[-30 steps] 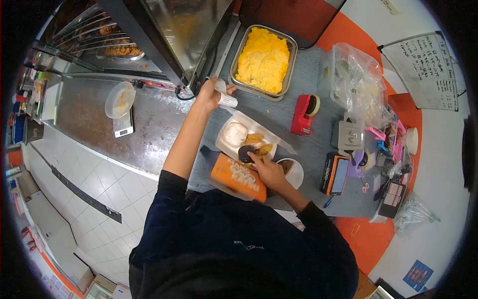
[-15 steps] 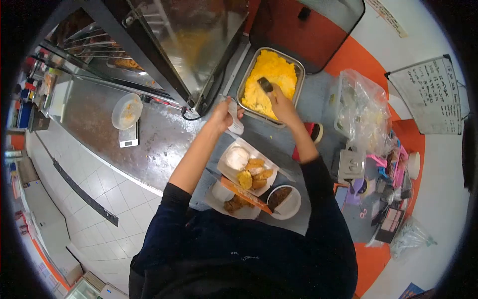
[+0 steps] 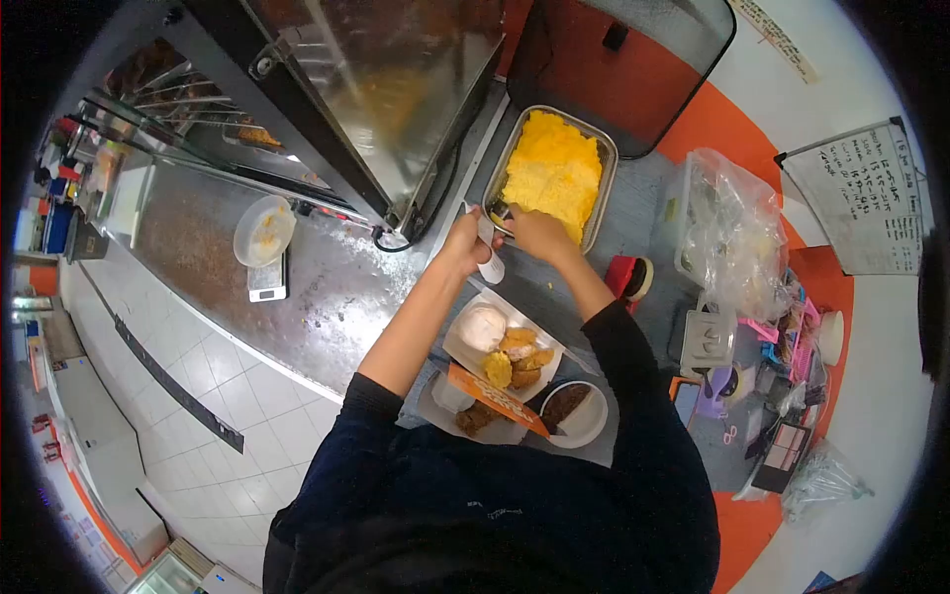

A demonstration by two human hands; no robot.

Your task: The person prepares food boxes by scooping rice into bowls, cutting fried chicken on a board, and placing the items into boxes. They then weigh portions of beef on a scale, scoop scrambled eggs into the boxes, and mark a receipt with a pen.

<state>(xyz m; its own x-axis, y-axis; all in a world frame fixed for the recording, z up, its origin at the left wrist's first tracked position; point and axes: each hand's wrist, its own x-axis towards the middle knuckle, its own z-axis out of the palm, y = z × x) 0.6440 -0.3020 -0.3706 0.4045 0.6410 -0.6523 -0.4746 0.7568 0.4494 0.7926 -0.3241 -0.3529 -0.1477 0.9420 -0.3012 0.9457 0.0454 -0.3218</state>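
A metal tray [image 3: 606, 188] of crumbly yellow food [image 3: 554, 163] lies ahead of me. My right hand [image 3: 539, 236] is closed round a small metal utensil [image 3: 501, 210] at the tray's near left corner; its full shape is hidden. Just left of it, outside the tray, my left hand [image 3: 465, 243] grips a white object with a rounded end [image 3: 492, 265], whose kind I cannot make out. Nearer my body sits an open takeaway box [image 3: 463, 368] with browned fried pieces [image 3: 529, 358] and a tub of pale sauce [image 3: 482, 327].
Beside the box stands a white bowl [image 3: 591, 421] with dark food. A glass display cabinet [image 3: 396, 109] rises at left, near a scale [image 3: 267, 282] carrying a plastic bowl [image 3: 263, 233]. At right are a red brush [image 3: 623, 275], a bagged clear container [image 3: 732, 223] and a lidded metal container [image 3: 705, 339].
My right hand has moved left and toward me, bringing the utensil from the middle of the yellow food to the tray's edge beside my left hand. The view has shifted slightly.
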